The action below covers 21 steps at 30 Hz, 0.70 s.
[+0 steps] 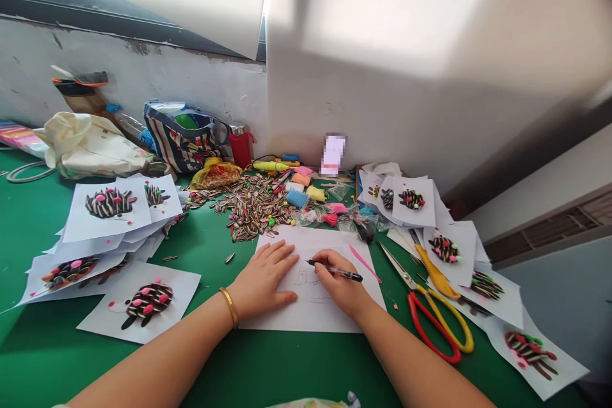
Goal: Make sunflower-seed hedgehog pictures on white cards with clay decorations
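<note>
A white sheet of paper (pixel 306 319) lies on the green table in front of me, with thin line drawings on it. My left hand (pixel 268 277) rests flat on the sheet's left part, fingers spread, a gold bangle (pixel 229 308) at the wrist. In my right hand (pixel 342 284) is a black pen (pixel 347 273), its tip at the paper just right of my left fingers. Part of the drawing is hidden by the right hand. A pink plastic tool (pixel 364 262) lies along the sheet's right edge.
Scissors (pixel 421 296) with red and yellow handles lie right of the sheet. Sunflower seeds (pixel 261 204) and coloured clay packets (pixel 299 197) are heaped behind it. Cards with seed hedgehogs (pixel 148 303) cover the left side, more cards (pixel 444 248) the right. Bags (pixel 184 137) and a red bottle (pixel 240 145) stand along the wall.
</note>
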{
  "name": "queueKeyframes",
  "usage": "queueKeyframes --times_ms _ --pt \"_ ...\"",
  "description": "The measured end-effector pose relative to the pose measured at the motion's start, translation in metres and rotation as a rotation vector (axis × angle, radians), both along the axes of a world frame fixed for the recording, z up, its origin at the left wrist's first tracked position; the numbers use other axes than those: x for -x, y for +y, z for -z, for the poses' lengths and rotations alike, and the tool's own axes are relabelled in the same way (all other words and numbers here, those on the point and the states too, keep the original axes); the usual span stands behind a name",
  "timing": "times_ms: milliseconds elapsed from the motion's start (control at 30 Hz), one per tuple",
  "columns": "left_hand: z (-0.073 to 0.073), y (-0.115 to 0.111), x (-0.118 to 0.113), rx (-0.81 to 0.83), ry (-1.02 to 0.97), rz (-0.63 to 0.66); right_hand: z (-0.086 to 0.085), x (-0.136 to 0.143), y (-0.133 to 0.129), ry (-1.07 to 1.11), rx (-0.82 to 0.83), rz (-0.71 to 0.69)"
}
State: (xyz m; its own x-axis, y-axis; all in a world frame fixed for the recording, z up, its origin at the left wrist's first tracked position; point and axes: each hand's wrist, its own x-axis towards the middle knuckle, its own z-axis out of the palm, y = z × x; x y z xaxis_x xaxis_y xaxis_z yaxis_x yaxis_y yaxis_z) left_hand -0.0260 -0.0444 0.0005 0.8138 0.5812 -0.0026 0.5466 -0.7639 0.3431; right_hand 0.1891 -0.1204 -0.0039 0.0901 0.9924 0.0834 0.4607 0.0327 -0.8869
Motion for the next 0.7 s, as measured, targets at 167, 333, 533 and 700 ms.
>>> queueKeyframes --times_ms 167,333,533,700 --pt "0.0010 0.0004 -0.0003 -0.004 -0.013 0.001 0.0005 -0.0002 0.0006 0.004 -0.021 -0.005" --pt "0.0026 0.0008 0.0004 -0.010 -0.032 0.006 -0.0001 -0.0002 0.0001 -0.004 -0.014 -0.009" --pt "0.0022 0.0005 0.0004 -0.016 0.003 0.007 -0.0001 0.0001 0.0007 -0.007 -0.015 -0.005" --pt "0.0012 0.0005 -0.0001 -0.019 0.014 0.008 -0.0017 0.0008 0.0002 -0.003 -0.005 0.000"
